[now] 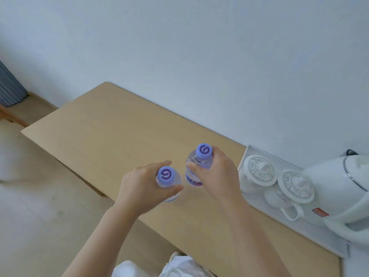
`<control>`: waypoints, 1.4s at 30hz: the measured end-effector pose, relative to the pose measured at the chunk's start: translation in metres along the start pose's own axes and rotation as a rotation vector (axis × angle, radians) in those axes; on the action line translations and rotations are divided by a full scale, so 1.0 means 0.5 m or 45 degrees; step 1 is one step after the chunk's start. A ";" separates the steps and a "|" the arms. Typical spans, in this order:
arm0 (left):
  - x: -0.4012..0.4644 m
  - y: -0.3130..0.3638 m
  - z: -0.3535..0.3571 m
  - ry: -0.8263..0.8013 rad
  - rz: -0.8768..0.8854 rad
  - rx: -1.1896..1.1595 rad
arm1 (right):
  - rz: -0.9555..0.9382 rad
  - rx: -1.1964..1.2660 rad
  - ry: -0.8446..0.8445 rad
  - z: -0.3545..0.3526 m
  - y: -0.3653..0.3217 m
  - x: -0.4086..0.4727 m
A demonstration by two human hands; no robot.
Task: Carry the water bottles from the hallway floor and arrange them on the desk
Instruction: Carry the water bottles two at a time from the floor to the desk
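Two clear water bottles with purple caps are upright over the light wooden desk (111, 124). My left hand (139, 188) grips the nearer bottle (166, 175) around its neck, thumb and fingers curled under the cap. My right hand (215, 174) grips the farther bottle (201, 152) by its shoulder; part of its purple label shows below my fingers. The two bottles stand close together near the desk's middle. I cannot tell whether their bases touch the desktop.
A white tray (257, 151) at the right holds two lidded white cups (259, 172) and a white electric kettle (339, 188). The desk backs onto a white wall. Pale floor lies to the left, with a grey ribbed object (10, 84) in the far corner.
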State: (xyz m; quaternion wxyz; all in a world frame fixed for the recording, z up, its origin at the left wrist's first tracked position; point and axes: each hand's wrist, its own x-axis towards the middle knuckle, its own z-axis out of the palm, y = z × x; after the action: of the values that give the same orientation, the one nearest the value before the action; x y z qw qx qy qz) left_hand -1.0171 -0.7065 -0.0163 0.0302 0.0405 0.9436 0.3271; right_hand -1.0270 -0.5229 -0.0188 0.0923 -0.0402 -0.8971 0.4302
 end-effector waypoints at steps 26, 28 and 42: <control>0.398 0.078 0.078 -0.729 0.371 -0.149 | 0.661 0.158 0.372 0.050 0.061 0.268; 0.402 0.084 0.078 -0.802 0.355 -0.106 | 0.666 0.185 0.296 0.039 0.048 0.267; 0.174 0.127 0.089 -0.672 0.898 0.383 | 0.784 0.092 0.545 0.014 -0.031 -0.099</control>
State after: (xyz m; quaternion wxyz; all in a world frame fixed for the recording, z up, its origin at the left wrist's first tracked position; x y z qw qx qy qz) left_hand -1.0965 -0.6212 -0.0147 0.1502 0.4447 0.8693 0.1553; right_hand -0.9796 -0.5454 -0.0174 0.1454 -0.3937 -0.7877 0.4510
